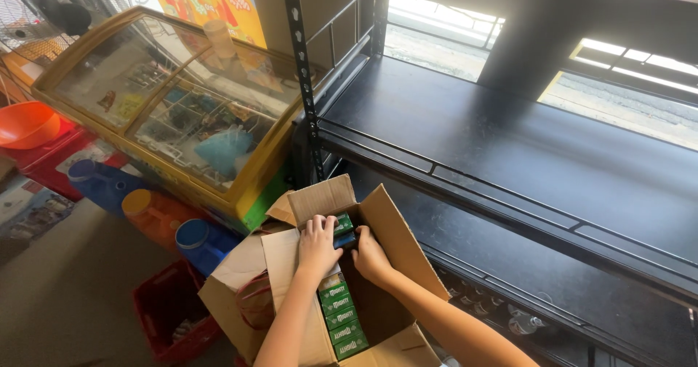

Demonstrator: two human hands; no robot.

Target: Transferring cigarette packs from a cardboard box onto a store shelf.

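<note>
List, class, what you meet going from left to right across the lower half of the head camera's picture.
Orange bowl → blue jug → orange jug → red crate → cardboard box, with both hands inside on small green packs → black metal shelving.

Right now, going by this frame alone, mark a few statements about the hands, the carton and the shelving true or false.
1. Both hands are inside the open cardboard box. True: the left hand and right hand reach in together.
2. The hands grip a small green pack. True, at the far end of the box.
3. The box holds no other packs. False: a row of green packs lines its near side.
4. The black shelf is stacked with green packs. False: none sit on it.
5. The glass-topped freezer stands right of the shelving. False: it is to the left.
</note>
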